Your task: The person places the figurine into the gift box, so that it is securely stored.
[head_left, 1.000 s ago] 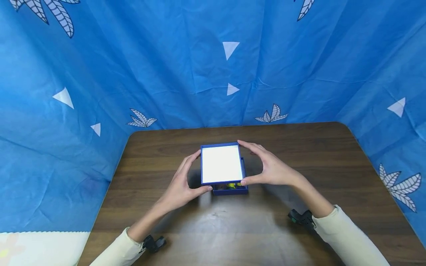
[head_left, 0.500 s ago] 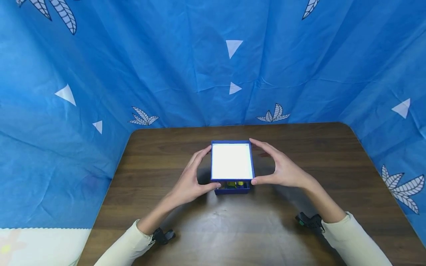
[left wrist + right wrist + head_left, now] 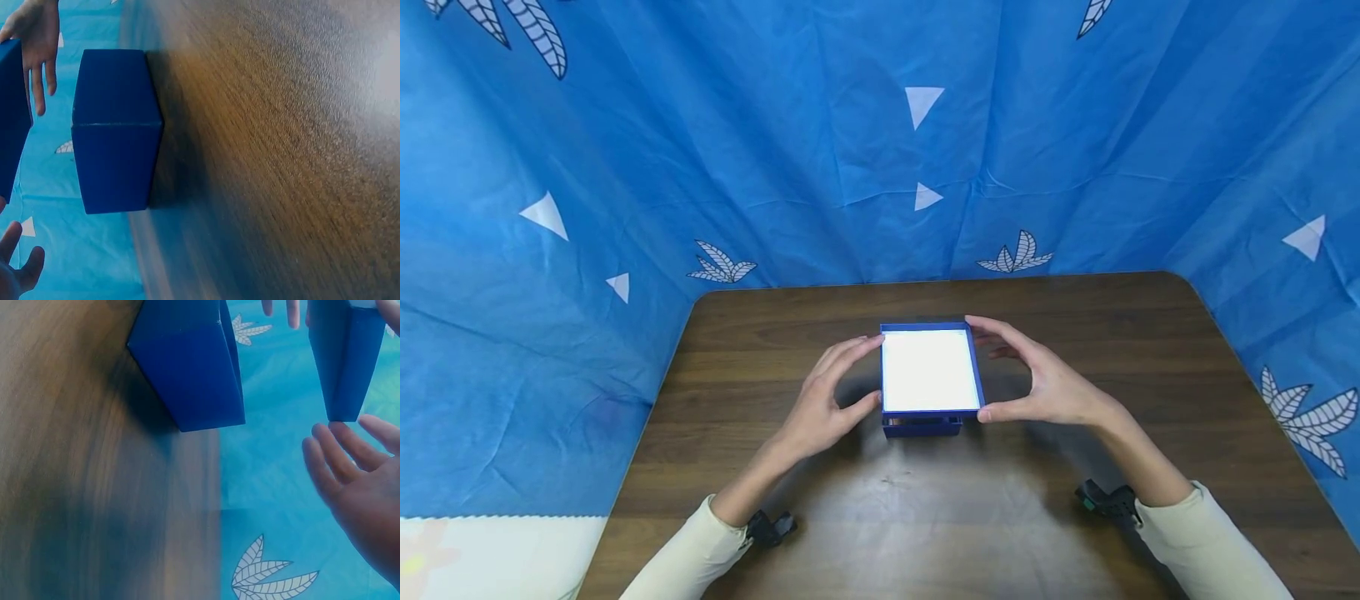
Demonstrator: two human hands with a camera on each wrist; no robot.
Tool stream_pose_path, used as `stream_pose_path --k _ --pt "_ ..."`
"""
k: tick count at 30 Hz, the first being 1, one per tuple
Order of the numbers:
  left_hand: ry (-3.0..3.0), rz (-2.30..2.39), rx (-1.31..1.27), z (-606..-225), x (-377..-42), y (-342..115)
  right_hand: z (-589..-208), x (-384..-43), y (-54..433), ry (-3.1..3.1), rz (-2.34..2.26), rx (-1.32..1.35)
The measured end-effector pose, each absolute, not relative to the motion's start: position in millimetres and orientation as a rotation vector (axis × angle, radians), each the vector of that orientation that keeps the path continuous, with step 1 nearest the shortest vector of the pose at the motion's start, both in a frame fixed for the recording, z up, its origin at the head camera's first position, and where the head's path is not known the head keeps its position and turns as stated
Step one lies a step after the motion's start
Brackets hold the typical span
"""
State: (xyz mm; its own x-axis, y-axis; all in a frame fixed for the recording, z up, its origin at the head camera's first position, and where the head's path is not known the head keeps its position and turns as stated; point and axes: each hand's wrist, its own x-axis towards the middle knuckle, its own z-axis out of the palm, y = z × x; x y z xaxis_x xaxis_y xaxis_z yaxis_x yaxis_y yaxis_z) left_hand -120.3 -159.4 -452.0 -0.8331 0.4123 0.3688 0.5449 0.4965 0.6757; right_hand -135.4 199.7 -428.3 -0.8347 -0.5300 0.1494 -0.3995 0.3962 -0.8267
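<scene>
A square lid with a white upper face and a blue rim is held over a deep blue box, which stands on the table. In the head view the lid hides most of the box; both wrist views show a gap between the box and the raised lid. My left hand holds the lid's left edge, with the thumb and a fingertip against it. At the right edge my right hand grips the lid between thumb near the front corner and fingers near the back corner.
The brown wooden table stands in front of a blue cloth printed with leaves and triangles. Each wrist carries a small black camera, as on the right. A pale patterned cloth lies at lower left.
The lid has moved right, from off to the left to over the box. Yellow items earlier visible inside the box are now covered. The left thumb has shifted from the front corner to the side.
</scene>
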Motion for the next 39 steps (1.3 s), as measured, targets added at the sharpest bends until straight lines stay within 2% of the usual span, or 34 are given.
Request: stream_pose_path --k 12,27,39 --pt "-2.524 -1.332 -0.768 -456.1 -124.5 -161.1 -433.1 -132.4 189.8 2.318 -1.755 -0.910" --pt "-2.454 -1.379 -0.769 -454.7 -118.8 -157.0 -439.4 -127.2 180.9 2.665 -1.761 -1.016" --pt "-2.354 -1.426 -0.772 -456.2 -118.0 -149.5 -444.5 -125.9 180.3 2.638 -1.868 -1.001"
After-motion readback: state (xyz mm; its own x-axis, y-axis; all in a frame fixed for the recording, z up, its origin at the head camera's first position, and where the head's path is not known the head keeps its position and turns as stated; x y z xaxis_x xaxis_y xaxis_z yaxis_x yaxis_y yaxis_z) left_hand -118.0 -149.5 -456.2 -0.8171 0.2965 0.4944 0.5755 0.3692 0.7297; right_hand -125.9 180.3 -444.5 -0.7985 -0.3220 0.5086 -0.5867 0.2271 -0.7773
